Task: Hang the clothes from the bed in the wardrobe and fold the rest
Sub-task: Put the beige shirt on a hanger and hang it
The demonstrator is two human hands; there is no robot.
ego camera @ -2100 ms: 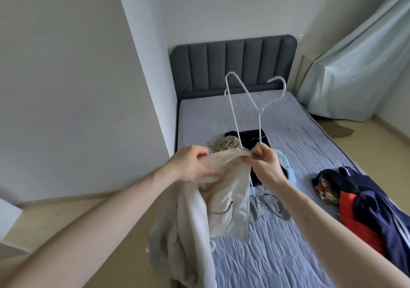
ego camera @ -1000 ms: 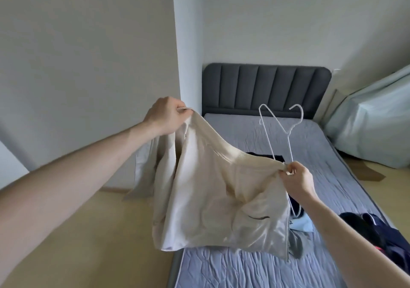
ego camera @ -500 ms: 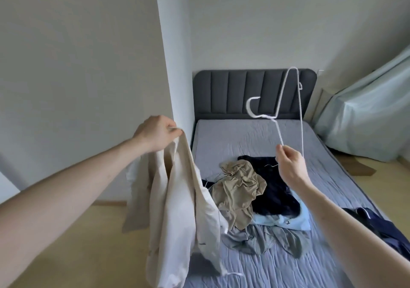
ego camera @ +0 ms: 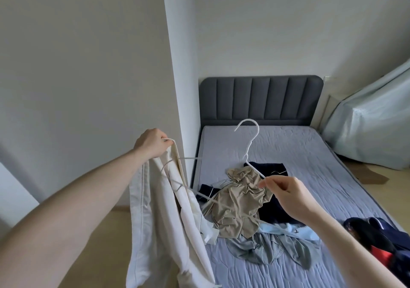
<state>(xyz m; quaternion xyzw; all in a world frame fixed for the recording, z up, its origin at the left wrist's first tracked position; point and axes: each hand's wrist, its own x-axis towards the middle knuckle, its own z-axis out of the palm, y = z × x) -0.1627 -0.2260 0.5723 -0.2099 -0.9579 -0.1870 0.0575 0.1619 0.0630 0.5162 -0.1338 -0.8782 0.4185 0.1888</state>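
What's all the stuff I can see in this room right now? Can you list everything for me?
cream garment: one, cream, hanging from the left hand beside the bed
hanger: one, white wire, held over the bed
bed: one, grey-blue mattress, dark grey headboard
clothes pile: one, tan, navy, light blue and grey, mid-bed
second heap: one, navy and red, bed's right edge
curtain: one, pale green, far right
left hand: gripping the garment's top
right hand: pinching the hanger

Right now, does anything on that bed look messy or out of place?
Yes. A crumpled pile sits mid-bed: a tan garment bunched over dark clothing, with grey fabric sprawling below. Another dark heap lies at the right edge.
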